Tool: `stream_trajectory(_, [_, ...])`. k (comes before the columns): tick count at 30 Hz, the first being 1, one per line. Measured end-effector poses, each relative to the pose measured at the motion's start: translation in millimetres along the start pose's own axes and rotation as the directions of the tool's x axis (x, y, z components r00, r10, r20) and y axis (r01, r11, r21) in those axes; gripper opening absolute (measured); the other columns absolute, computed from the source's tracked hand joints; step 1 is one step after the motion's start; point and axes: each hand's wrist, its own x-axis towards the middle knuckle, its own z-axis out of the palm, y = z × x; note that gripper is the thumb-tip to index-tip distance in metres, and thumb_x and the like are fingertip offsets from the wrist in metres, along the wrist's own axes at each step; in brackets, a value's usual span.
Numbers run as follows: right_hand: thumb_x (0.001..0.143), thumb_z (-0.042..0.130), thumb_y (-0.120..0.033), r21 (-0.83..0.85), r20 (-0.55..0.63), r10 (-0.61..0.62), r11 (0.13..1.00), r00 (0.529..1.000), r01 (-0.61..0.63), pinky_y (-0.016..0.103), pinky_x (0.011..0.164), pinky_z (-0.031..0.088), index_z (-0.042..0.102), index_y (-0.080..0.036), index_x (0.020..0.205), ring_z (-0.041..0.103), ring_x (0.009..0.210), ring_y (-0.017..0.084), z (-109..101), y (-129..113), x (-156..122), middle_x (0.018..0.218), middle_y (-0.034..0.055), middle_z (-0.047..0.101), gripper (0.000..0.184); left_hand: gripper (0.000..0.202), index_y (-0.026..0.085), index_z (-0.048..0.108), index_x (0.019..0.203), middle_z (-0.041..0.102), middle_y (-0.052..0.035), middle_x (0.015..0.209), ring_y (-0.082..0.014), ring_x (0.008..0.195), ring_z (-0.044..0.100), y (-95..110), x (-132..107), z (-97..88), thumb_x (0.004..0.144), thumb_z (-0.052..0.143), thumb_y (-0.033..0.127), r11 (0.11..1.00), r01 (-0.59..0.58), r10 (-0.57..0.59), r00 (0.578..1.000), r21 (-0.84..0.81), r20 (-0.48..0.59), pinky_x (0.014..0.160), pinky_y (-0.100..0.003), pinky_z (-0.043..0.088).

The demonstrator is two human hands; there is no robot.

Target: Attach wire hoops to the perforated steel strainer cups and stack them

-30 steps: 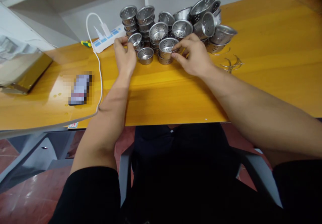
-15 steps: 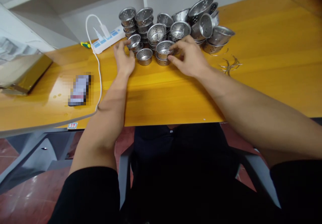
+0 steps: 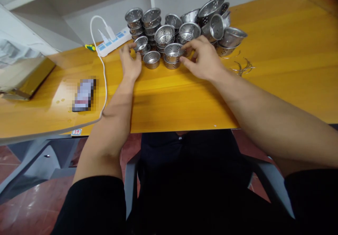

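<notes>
Clock from yr seat: yr L hand, 11 o'clock, thumb & fingers parted about sml metal cup; firm hold, can't tell. Yr R hand, 12–1 o'clock, fingers part-curled, tips at upper cup of front stack, 12; grip there, can't tell. Also on yr desk: pwr strip, 11; phone, 10; wires, 1.

A workshop-like place is indicated by a desk, its numbered tag, stacked cups and a power strip.
</notes>
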Motion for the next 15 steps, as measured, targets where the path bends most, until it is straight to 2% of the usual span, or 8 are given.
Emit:
stream_trajectory(2, [0.106,0.079,-0.102,0.001,0.0,0.001,1.0,1.0,-0.001,0.073,0.123,0.059,0.08,-0.048,0.136,0.07,0.139,0.044,-1,1,0,0.128,0.0084,0.087,0.061,0.025,0.034,0.077,0.119,0.076,-0.0063,0.156,-0.0306,0.163,0.058,4,-4,-2.5,0.109,0.099,0.028,0.995,-0.101,0.102,0.994,-0.024,0.05,0.154,-0.06,0.044])
stream_trajectory(4, [0.108,0.079,-0.101,0.004,0.005,-0.011,1.0,1.0,0.011,0.073,0.124,0.058,0.08,-0.046,0.134,0.07,0.139,0.043,-2,2,1,0.13,0.0091,0.087,0.06,0.026,0.036,0.081,0.111,0.071,-0.007,0.168,-0.0343,0.172,0.053,11,-10,-4.5,0.107,0.102,0.051,0.977,-0.214,0.215,0.968,-0.022,0.132,0.158,-0.064,0.039])
stream_trajectory(6, [0.11,0.078,-0.099,0.007,0.007,-0.028,1.0,1.0,0.028,0.073,0.124,0.057,0.08,-0.043,0.134,0.07,0.139,0.043,-1,3,1,0.133,0.0105,0.086,0.061,0.032,0.037,0.085,0.105,0.068,-0.0066,0.178,-0.0379,0.178,0.048,18,-16,-3.9,0.099,0.108,0.06,0.968,-0.248,0.235,0.944,0.03,0.231,0.159,-0.067,0.035])
stream_trajectory(8, [0.111,0.078,-0.098,0.004,0.002,-0.033,0.999,0.999,0.033,0.073,0.124,0.058,0.081,-0.043,0.134,0.07,0.139,0.043,-1,3,1,0.133,0.0109,0.086,0.06,0.037,0.037,0.087,0.1,0.068,-0.0058,0.182,-0.043,0.183,0.042,24,-21,-0.6,0.089,0.115,0.057,0.97,-0.224,0.185,0.932,0.092,0.311,0.16,-0.072,0.03])
stream_trajectory(10, [0.11,0.079,-0.098,0.002,-0.006,-0.029,1.0,1.0,0.029,0.073,0.122,0.059,0.081,-0.044,0.133,0.071,0.139,0.044,0,3,1,0.134,0.01,0.087,0.058,0.035,0.036,0.088,0.094,0.071,-0.0074,0.18,-0.0492,0.186,0.036,27,-24,3.9,0.08,0.119,0.043,0.975,-0.202,0.158,0.922,0.091,0.355,0.162,-0.078,0.024])
stream_trajectory(12, [0.109,0.081,-0.097,0.007,-0.015,-0.025,1.0,1.0,0.025,0.074,0.12,0.06,0.082,-0.046,0.13,0.072,0.137,0.045,0,3,1,0.135,0.0089,0.087,0.056,0.035,0.035,0.087,0.088,0.076,-0.0093,0.171,-0.0536,0.188,0.035,28,-26,7.7,0.073,0.118,0.027,0.982,-0.181,0.153,0.921,0.045,0.358,0.164,-0.082,0.02])
stream_trajectory(15, [0.108,0.082,-0.097,0.012,-0.017,-0.021,1.0,1.0,0.021,0.074,0.121,0.059,0.083,-0.046,0.131,0.073,0.136,0.045,0,3,1,0.135,0.0092,0.087,0.057,0.037,0.036,0.085,0.085,0.08,-0.0114,0.162,-0.0531,0.188,0.036,26,-26,10.7,0.072,0.115,0.018,0.987,-0.159,0.14,0.923,0.024,0.357,0.165,-0.083,0.017])
